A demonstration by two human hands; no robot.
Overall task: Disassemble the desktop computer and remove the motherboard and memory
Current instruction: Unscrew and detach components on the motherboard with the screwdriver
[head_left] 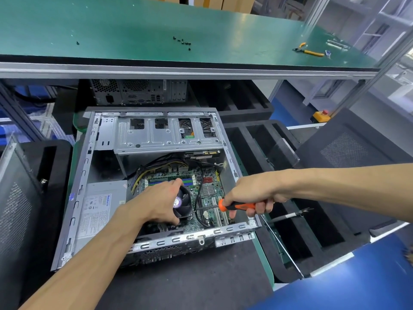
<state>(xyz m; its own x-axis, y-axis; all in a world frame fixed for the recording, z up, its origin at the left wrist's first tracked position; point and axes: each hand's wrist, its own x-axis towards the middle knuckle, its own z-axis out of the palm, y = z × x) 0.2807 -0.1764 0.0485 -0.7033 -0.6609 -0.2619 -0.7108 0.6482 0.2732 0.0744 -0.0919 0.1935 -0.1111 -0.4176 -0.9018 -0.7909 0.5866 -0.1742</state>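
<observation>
The fan (182,203) is gripped by the left hand (161,202); a screwdriver (237,206) is clenched in the right hand (252,195). The motherboard (207,193), still inside the case (78,175), is judged thin, stiff, fragile: best lifted by its edges.

My open computer case (154,186) lies on its side on the dark mat (190,285) of the lower bench. On the green upper shelf (134,25) lie loose black screws (183,42) and yellow-handled cutters (309,51).
</observation>
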